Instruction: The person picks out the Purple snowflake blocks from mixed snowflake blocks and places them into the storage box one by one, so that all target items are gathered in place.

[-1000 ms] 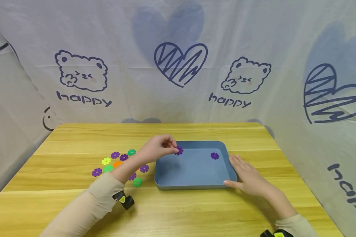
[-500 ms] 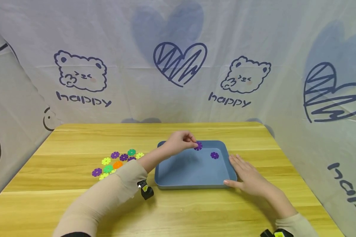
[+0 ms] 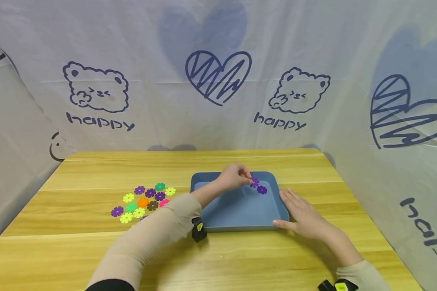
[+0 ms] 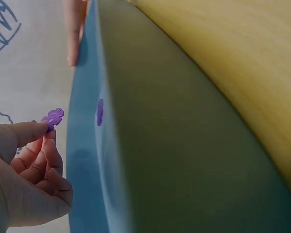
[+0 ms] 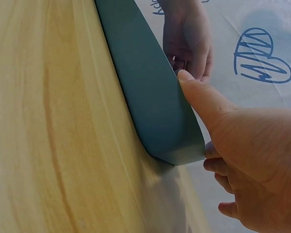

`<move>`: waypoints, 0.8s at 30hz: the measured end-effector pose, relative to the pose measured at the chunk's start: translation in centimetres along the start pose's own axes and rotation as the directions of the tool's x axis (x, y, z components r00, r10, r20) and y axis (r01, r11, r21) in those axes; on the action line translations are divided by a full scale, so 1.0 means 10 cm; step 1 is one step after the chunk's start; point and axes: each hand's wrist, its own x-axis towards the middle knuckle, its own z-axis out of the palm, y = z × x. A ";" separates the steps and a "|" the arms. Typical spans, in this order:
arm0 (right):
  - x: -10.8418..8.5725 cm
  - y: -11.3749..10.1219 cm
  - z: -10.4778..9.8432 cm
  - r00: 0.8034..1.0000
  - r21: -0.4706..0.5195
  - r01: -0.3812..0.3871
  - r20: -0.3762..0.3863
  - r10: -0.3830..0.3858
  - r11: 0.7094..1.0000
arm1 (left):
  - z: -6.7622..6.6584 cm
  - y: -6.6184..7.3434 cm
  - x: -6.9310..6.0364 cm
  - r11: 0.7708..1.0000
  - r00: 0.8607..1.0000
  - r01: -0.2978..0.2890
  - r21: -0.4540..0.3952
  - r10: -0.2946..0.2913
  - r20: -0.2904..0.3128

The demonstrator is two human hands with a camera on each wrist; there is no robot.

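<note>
My left hand [image 3: 234,176] pinches a purple snowflake-shaped plastic disc [image 3: 254,182] between thumb and fingertips, over the back right part of the blue-grey tray [image 3: 236,210]. In the left wrist view that disc [image 4: 53,117] is held up at the tips. Close by, a second purple snowflake disc [image 3: 262,190] lies flat on the tray floor. My right hand [image 3: 306,214] rests against the tray's right side, its fingers extended along the wall. Its thumb [image 5: 203,97] touches the rim near the front right corner.
On the wooden table [image 3: 222,258], left of the tray, lies a loose group of snowflake discs in several colours, including an orange disc [image 3: 143,202] and a green disc [image 3: 160,186]. My left forearm partly covers them. A printed cloth [image 3: 160,105] hangs behind the table.
My left hand has moved right across the tray with the purple disc, from its left back side to beside the disc lying there. The right hand has stayed at the tray's side.
</note>
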 end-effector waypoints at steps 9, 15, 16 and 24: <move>0.03 0.00 0.02 1.000 -0.004 -0.001 0.009 0.001 1.000 | 0.12 -0.12 0.09 0.990 0.998 0.038 0.138 -0.029 -0.062; 0.01 0.01 0.02 1.000 -0.010 0.004 -0.002 -0.004 1.000 | 0.17 -0.14 0.08 0.973 0.995 0.082 0.214 -0.068 -0.072; 0.01 0.00 0.01 1.000 -0.012 0.006 -0.006 -0.006 1.000 | 0.18 -0.14 0.07 0.969 0.994 0.092 0.230 -0.076 -0.078; 0.00 -0.01 0.00 1.000 -0.009 0.010 -0.015 -0.011 1.000 | 0.22 -0.15 0.08 0.918 0.979 0.189 0.349 -0.147 -0.143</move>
